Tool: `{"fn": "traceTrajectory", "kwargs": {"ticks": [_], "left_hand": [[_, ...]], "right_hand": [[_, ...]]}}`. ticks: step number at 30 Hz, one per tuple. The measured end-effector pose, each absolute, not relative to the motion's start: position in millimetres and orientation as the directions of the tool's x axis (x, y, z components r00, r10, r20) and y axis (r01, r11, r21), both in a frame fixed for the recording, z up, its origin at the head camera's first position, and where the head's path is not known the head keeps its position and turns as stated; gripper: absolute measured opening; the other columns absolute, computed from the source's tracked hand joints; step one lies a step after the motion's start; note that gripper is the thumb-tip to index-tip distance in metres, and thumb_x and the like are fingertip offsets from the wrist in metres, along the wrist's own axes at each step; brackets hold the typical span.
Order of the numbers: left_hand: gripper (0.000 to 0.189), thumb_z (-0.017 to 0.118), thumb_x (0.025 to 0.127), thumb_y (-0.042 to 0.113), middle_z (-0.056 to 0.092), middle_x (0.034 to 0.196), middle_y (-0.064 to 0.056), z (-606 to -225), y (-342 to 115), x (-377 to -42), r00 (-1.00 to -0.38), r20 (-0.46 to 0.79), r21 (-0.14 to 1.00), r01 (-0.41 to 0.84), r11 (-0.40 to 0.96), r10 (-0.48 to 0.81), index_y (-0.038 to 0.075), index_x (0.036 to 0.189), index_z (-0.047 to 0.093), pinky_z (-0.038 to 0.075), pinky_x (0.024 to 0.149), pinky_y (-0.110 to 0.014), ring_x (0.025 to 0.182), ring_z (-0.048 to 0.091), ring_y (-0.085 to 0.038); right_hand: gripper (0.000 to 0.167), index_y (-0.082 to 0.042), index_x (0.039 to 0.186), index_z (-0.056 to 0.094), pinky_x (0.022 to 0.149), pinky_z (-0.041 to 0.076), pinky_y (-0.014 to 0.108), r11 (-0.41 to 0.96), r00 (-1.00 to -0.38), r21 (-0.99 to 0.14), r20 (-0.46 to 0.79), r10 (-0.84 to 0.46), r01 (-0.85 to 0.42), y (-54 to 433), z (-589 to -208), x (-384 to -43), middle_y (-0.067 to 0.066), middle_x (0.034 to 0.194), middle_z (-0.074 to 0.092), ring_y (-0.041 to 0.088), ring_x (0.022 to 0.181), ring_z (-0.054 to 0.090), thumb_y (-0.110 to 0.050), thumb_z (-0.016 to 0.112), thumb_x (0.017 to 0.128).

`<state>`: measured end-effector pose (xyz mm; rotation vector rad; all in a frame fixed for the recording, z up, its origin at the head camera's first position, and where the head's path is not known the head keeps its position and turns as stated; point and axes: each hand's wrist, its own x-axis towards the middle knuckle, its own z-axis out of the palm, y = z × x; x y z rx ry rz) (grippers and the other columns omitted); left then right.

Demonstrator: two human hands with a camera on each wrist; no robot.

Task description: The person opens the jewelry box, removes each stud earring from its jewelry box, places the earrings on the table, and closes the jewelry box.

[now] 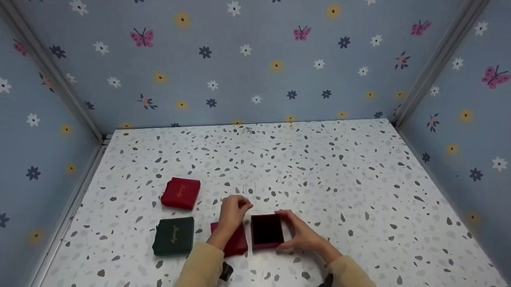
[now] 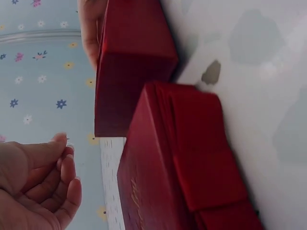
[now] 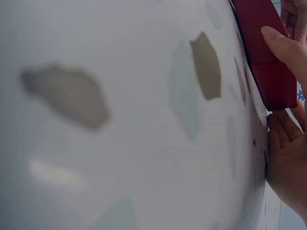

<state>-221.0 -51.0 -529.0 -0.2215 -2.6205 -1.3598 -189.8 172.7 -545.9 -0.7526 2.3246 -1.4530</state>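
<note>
An uncovered dark-red box (image 1: 266, 247) with a black inside stands on the table. My right hand (image 1: 301, 234) grips it from the right, the thumb on the near side and fingers at the far corner. In the right wrist view, the thumb presses the box's red wall (image 3: 268, 62). My left hand (image 1: 232, 213) hovers left of the box, above a dark-red lid (image 1: 237, 243) with a ribbon bow (image 2: 201, 143) on its side. Thumb and index fingertips pinch together in the left wrist view, a tiny dark tip poking out between them; what it belongs to is hidden.
Left of the hands lie a bright red box (image 1: 181, 193) and a dark green box (image 1: 174, 236), both closed, with gold lettering. The speckled white table (image 1: 280, 161) is bounded by blue flowered panels (image 1: 250, 54) at the back and sides.
</note>
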Motion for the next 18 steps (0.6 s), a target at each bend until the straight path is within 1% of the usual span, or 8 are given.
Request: {"fn": "traceTrajectory", "kwargs": {"ticks": [5,13,18], "left_hand": [[0.004,0.069,0.074,0.003,0.062,0.066,-0.006,-534.4,-57.8,-229.7,-0.972,0.233,0.784,0.184,0.593,-0.007,0.000,0.071,0.068,0.046,0.056,-0.027,0.060,0.056,-0.014],[0.004,0.069,0.073,0.002,0.062,0.065,-0.005,-541.3,-65.5,-241.5,-0.982,0.167,0.800,0.085,0.594,-0.085,0.001,0.068,0.068,0.046,0.057,-0.028,0.060,0.055,-0.014],[0.006,0.067,0.073,0.001,0.061,0.065,-0.006,-544.0,-69.5,-247.3,-0.985,0.125,0.794,0.027,0.607,-0.120,0.000,0.067,0.067,0.046,0.058,-0.030,0.060,0.055,-0.016]], "right_hand": [[0.090,0.000,0.130,0.032,0.101,0.020,0.044,0.369,-0.820,-0.893,0.001,-0.572,-0.259,172.7,-543.4,-189.5,0.012,0.125,0.044,0.026,0.118,0.038,-0.007,0.082,0.056],[0.091,-0.002,0.131,0.031,0.101,0.020,0.046,0.374,-0.825,-0.887,0.013,-0.565,-0.271,173.0,-546.0,-189.6,0.012,0.126,0.043,0.028,0.119,0.036,-0.009,0.082,0.056],[0.092,-0.007,0.132,0.032,0.101,0.020,0.043,0.370,-0.827,-0.888,0.021,-0.561,-0.273,175.7,-563.8,-195.0,0.005,0.125,0.045,0.022,0.119,0.037,-0.014,0.083,0.055]]}}
